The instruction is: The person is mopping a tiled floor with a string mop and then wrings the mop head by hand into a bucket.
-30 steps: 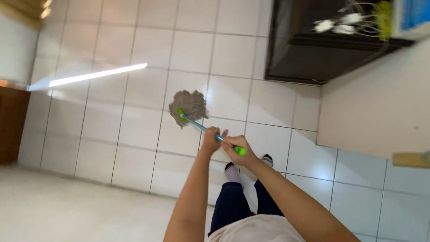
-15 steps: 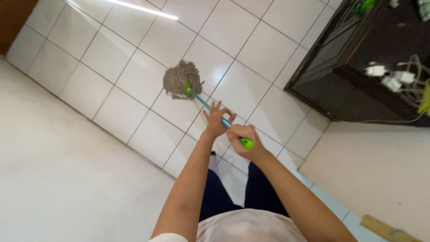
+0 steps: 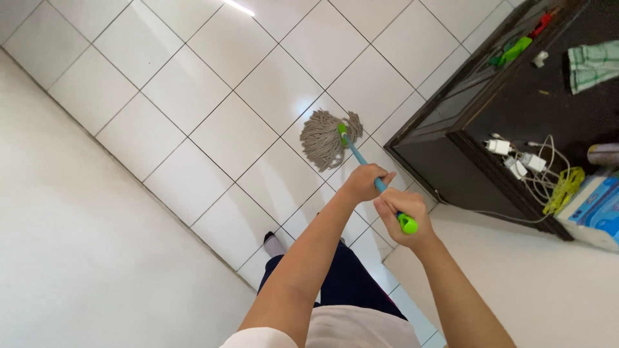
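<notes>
Mop (image 3: 351, 149) looks light, stiff along its blue pole and floppy at the string head resting just beside the dark cabinet (image 3: 480, 145), so keep your left hand (image 3: 363, 183) and right hand (image 3: 400, 209) clenched around the upper pole (right nearest the green end cap).

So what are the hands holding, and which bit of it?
Both hold a mop by its blue handle: left hand lower on the shaft, right hand near the green top end.
</notes>
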